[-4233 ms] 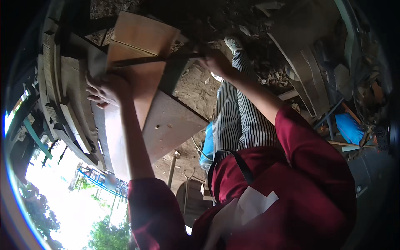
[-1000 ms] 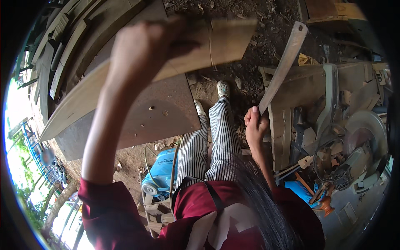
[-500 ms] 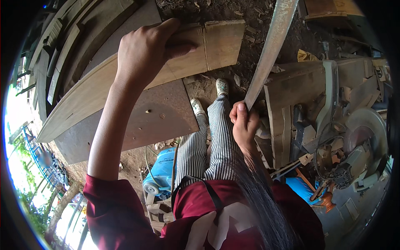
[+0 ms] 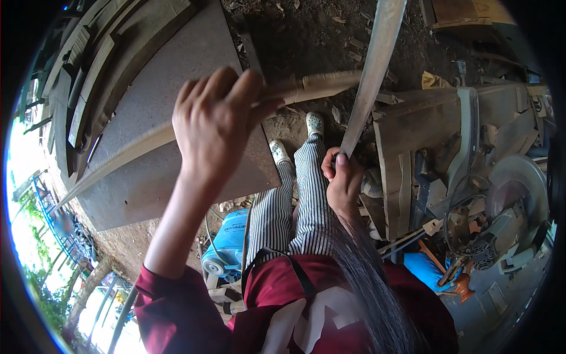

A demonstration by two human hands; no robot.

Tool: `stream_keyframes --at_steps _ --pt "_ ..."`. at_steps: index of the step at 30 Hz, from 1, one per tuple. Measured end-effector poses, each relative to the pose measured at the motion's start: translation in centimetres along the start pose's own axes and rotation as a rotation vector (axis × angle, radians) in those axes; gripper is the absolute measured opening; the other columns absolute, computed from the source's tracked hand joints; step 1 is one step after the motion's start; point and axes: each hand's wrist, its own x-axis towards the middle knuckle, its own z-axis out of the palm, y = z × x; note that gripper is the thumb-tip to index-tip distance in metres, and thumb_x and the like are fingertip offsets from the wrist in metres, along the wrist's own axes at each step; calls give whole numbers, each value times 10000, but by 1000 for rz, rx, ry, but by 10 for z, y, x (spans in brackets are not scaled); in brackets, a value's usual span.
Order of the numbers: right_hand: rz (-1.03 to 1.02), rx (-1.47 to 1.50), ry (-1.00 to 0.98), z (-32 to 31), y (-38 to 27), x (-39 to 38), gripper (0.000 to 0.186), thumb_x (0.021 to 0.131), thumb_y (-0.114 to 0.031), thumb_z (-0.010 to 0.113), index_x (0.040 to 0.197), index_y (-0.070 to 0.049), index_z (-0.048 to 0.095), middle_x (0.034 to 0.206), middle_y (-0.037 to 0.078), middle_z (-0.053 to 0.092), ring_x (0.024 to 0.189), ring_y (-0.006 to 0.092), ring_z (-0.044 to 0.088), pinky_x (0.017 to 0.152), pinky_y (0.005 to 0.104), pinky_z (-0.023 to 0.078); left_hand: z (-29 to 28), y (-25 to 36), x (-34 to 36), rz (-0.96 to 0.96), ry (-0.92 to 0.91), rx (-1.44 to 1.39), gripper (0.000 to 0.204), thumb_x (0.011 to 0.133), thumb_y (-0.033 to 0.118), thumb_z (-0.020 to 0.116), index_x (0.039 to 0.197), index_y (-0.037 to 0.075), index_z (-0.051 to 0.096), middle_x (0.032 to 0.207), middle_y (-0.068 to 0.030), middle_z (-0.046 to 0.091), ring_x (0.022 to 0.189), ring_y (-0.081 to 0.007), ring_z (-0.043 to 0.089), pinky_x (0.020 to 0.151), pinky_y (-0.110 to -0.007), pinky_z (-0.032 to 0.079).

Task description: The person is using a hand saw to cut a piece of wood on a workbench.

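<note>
My left hand [image 4: 213, 121] grips a long pale wooden board [image 4: 134, 144], its fingers curled around the upper part. The board stands nearly on edge, so mostly its narrow side shows; its far right end is smeared by motion. Beneath it lies a flat brown metal-looking sheet [image 4: 194, 189]. In my right hand [image 4: 344, 186] is a long, flat, rusty metal strip [image 4: 372, 74], held closed at its near end and pointing up and away. The strip passes in front of the board's right tip; I cannot tell whether they touch.
Planks [image 4: 127, 65] are stacked at the far left. A blue machine [image 4: 229, 236] sits left of my legs. On the right, a cut-off saw with a round disc [image 4: 513, 189] stands among scrap wood, next to an upright wooden panel [image 4: 415, 124]. Dirt ground [image 4: 295, 53] holds wood chips.
The board has turned from showing its broad face to standing nearly on edge, uncovering more of the sheet. My left hand turned with it. The metal strip shifted slightly left.
</note>
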Motion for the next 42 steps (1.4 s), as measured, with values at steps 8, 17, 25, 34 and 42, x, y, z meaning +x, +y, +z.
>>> stream_keyframes --at_steps 8,17,25,34,42 --pt "120 -94 173 -3 36 -53 559 775 -533 372 494 -50 356 434 -10 322 382 82 277 391 246 164 4 41 -63 -49 -50 -119 78 693 96 518 690 25 487 961 -171 568 901 -264 568 741 -341 470" --pt "119 -138 116 -33 78 -85 431 832 -394 391 586 -40 410 472 -12 331 430 80 290 419 242 200 27 56 -96 -93 -37 -156 63 690 67 509 684 4 505 1016 -199 545 958 -292 540 783 -363 458" --pt "135 -166 20 -40 85 -90 401 860 -382 376 691 -26 453 547 17 372 496 92 340 455 229 279 31 59 -99 -113 -27 -156 56 684 51 507 688 -4 516 1012 -198 547 957 -292 540 788 -365 458" --pt "95 -170 143 -27 84 -87 449 848 -399 368 575 -44 402 474 -11 332 431 82 279 424 244 193 34 61 -103 -102 -37 -105 52 702 56 506 682 8 500 1027 -193 542 976 -283 531 795 -362 454" --pt "118 -145 132 -26 81 -87 409 848 -366 379 609 -39 434 482 -9 346 434 78 297 417 239 207 35 61 -104 -105 -36 -113 53 699 59 510 692 11 490 1034 -188 540 984 -280 526 800 -356 451"
